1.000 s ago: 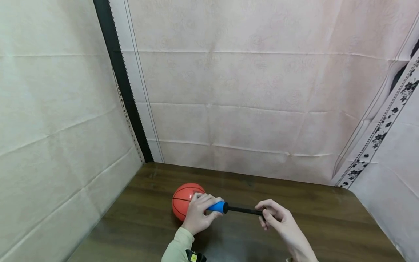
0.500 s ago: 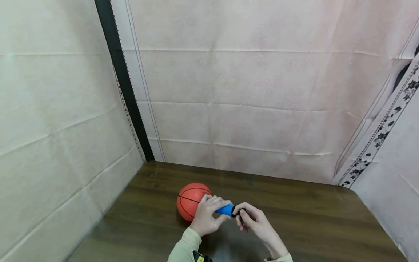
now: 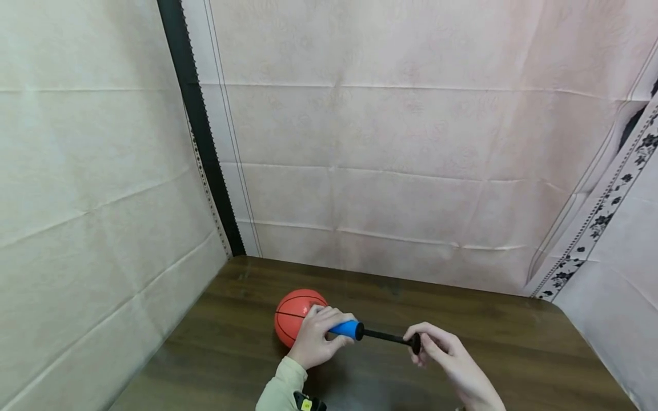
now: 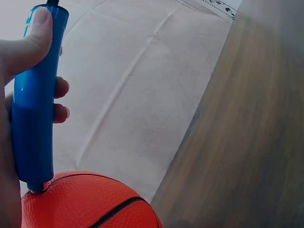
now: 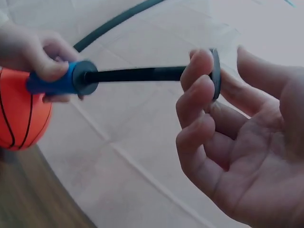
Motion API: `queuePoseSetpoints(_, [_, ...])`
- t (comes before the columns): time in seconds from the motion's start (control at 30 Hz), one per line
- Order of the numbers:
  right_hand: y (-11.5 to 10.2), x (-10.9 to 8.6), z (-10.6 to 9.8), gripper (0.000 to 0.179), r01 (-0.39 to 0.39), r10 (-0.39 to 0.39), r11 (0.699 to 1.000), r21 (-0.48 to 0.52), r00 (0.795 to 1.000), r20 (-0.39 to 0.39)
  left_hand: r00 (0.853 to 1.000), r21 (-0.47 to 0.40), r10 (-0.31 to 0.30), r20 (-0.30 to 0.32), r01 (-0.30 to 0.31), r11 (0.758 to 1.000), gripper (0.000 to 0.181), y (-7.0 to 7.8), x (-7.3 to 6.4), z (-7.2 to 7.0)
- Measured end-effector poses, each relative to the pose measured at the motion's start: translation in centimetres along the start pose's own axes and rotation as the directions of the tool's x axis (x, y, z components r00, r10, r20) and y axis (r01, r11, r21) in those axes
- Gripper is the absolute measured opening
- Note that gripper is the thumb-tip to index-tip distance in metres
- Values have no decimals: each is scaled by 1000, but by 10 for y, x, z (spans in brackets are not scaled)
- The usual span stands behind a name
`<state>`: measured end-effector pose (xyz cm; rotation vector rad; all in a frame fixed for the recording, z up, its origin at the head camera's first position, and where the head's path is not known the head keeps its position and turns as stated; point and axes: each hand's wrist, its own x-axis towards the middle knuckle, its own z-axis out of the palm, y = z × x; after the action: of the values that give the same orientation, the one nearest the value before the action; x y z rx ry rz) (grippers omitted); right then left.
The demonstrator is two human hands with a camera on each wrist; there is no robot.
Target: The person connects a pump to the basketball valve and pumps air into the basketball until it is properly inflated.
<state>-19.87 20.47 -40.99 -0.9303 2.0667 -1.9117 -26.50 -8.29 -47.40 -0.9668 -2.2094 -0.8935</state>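
Observation:
A small hand pump has a blue barrel (image 4: 35, 123), a black rod (image 5: 137, 75) and a round black end disc (image 3: 416, 343). My left hand (image 3: 315, 338) grips the barrel, thumb along its upper end in the left wrist view. The barrel's narrow tip meets a red basketball (image 3: 290, 317) with black lines; whether a needle sits inside it is hidden. Out to the right, my right hand (image 3: 447, 354) has its fingers curled round the rod just behind the disc, and in the right wrist view the thumb stands apart from it. A long stretch of rod shows between the hands.
Beneath the hands is a brown wood-grain table (image 3: 493, 325). Pale creased cloth (image 3: 401, 171) hangs behind it and at both sides, with a dark strip (image 3: 200, 125) at the left corner and a floral border (image 3: 591, 228) at the right.
Half a second ago the right hand had pushed the rod into the barrel, close to the left hand. Now it has drawn the rod back out to the right. The ball has shifted slightly left.

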Motion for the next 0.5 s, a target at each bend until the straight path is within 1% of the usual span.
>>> queuePoseSetpoints(0.07, [3,1,0,25,18,-18,1000,-16,1000,7,1000,6,-2,14,2,1000,34,0,0,-1])
queuePoseSetpoints(0.13, [7,5,2,24,-11,11,1000,-18,1000,3,1000,22,-2,12,2,1000,34,0,0,0])
queuePoseSetpoints(0.17, [9,8,5,24,-27,26,999,-21,1000,-4,1000,30,-5,6,5,1000,34,1,0,1])
queuePoseSetpoints(0.23, [13,15,11,25,-30,29,999,-39,999,-17,1000,50,-9,-9,10,999,33,2,0,4])
queuePoseSetpoints(0.3, [18,22,19,27,-38,37,999,-35,999,-26,1000,57,-10,-27,12,998,33,4,0,8])
queuePoseSetpoints(0.4, [25,32,31,30,-6,5,999,-34,1000,-21,999,37,-2,-42,3,999,32,8,-1,18])
queuePoseSetpoints(0.5, [31,38,39,31,13,-14,999,-41,1000,-18,998,26,13,-63,-12,1000,31,11,-1,24])
